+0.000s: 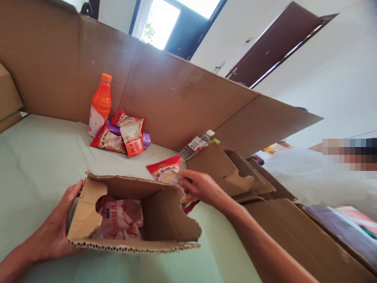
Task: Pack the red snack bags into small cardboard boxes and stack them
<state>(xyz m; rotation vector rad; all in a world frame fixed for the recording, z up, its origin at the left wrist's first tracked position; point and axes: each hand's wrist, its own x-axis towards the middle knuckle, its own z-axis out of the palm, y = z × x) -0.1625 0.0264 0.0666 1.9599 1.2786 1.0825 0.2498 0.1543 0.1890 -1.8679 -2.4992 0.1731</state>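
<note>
An open cardboard box (167,216) with torn, ragged edges is tilted so that I look into it. Inside lies a red and pink snack packet (119,220), partly hidden by the left flap. My left hand (63,220) grips the box by its left side, thumb along the edge. Beyond the box's right rear corner, my right hand (197,186) is closed on a red and white snack packet (166,169), its lower part hidden by the fingers and box. A bit of red shows beneath that hand; I cannot tell whether it belongs to the same packet.
An orange drink bottle (101,106) stands by the cardboard wall (171,94), next to several snack packets (112,141) and a purple package (146,140). A clear bottle (194,146) leans at right near folded cardboard (218,169). A person (350,155) is at far right.
</note>
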